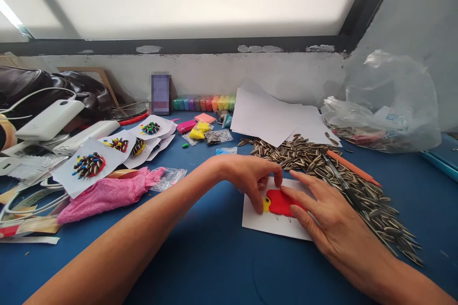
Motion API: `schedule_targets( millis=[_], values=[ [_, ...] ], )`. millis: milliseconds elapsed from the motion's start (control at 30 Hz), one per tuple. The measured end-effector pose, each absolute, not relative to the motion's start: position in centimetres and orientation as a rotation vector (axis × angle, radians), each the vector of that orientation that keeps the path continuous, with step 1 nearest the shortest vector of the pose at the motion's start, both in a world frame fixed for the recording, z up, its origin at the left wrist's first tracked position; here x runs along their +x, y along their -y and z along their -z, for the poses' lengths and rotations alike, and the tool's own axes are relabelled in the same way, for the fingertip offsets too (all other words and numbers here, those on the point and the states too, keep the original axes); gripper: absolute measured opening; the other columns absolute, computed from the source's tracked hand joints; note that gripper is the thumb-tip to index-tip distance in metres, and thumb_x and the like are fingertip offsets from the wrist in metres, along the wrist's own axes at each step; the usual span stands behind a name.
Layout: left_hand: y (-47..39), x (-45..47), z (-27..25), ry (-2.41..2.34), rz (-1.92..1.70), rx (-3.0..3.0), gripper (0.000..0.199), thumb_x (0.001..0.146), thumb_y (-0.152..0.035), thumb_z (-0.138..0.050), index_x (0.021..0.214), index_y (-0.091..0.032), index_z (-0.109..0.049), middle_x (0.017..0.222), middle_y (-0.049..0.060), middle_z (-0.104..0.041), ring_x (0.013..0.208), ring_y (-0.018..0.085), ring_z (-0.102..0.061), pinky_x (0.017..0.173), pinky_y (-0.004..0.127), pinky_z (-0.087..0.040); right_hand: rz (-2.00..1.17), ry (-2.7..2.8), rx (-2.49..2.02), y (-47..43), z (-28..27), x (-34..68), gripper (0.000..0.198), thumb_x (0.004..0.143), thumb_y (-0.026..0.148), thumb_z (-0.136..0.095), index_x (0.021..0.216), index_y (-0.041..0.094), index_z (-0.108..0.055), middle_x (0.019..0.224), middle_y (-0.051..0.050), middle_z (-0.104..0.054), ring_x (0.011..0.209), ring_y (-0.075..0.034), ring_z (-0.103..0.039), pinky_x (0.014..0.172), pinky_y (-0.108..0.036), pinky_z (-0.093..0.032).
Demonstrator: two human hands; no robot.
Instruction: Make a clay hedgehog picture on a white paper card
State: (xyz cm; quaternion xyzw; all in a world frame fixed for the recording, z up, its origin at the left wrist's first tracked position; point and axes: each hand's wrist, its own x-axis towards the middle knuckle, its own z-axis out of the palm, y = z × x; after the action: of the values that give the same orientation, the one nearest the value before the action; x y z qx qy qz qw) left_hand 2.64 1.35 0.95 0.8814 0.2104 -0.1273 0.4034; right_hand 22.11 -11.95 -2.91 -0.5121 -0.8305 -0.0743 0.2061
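Note:
A sheet of white paper (255,221) lies in front of me with a flat red clay shape (281,202) on it. At the shape's left end is a yellow clay piece (265,204) with a black dot, and short drawn lines show below the red. My left hand (246,176) arches over the paper, its thumb by the yellow piece and its index finger bent towards the red clay's upper edge. With fingers apart, my right hand (327,212) lies over the right side, fingertips on the red clay. Its right end is hidden under that hand.
Sunflower seeds (300,155) lie behind and right of the paper, with an orange pencil (352,167) and a pen (339,178) on them. Seed-covered clay pictures (89,166) and a pink cloth (107,195) are left. Clay blocks (203,103) line the wall beside blank sheets (265,114).

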Motion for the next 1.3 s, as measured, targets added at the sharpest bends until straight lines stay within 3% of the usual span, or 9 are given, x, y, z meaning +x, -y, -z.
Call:
schedule_targets(
  millis=[500, 867, 1100, 1300],
  values=[
    [-1.3, 2.6, -0.9, -0.530, 0.311, 2.227, 0.065, 0.062, -0.036, -0.081, 0.118, -0.023, -0.050, 0.088, -0.003, -0.052, 0.075, 0.013, -0.053, 0.064, 0.025, -0.041, 0.108, 2.365, -1.450, 11.5, 2.9, 22.1, 0.037, 0.099, 0.042, -0.043, 0.115, 0.026, -0.074, 0.136, -0.017, -0.058, 0.124, -0.034, -0.057, 0.094, -0.060, -0.052],
    [-1.4, 2.6, -0.9, -0.526, 0.309, 2.224, 0.066, 0.062, -0.036, -0.081, 0.119, -0.023, -0.049, 0.087, -0.003, -0.053, 0.077, 0.014, -0.054, 0.066, 0.026, -0.042, 0.240, 2.347, -1.414, 12.1, 3.0, 23.2, 0.034, 0.099, 0.035, -0.044, 0.112, 0.026, -0.074, 0.137, -0.015, -0.056, 0.122, -0.033, -0.057, 0.093, -0.058, -0.053],
    [-1.5, 2.5, -0.9, -0.512, 0.310, 2.238, 0.065, 0.063, -0.038, -0.080, 0.119, -0.023, -0.049, 0.087, -0.003, -0.054, 0.077, 0.014, -0.054, 0.065, 0.026, -0.041, 0.289, 2.435, -1.262, 12.5, 2.5, 22.7, 0.032, 0.098, 0.032, -0.047, 0.120, 0.029, -0.070, 0.142, -0.014, -0.051, 0.126, -0.033, -0.052, 0.095, -0.055, -0.050],
    [-1.5, 2.5, -0.8, -0.516, 0.313, 2.229, 0.066, 0.063, -0.037, -0.079, 0.120, -0.024, -0.049, 0.087, -0.003, -0.053, 0.076, 0.014, -0.053, 0.065, 0.026, -0.041, 0.298, 2.497, -1.182, 12.5, 2.4, 22.7, 0.032, 0.096, 0.029, -0.048, 0.121, 0.026, -0.068, 0.138, -0.014, -0.056, 0.125, -0.032, -0.052, 0.097, -0.054, -0.048]
  ],
)
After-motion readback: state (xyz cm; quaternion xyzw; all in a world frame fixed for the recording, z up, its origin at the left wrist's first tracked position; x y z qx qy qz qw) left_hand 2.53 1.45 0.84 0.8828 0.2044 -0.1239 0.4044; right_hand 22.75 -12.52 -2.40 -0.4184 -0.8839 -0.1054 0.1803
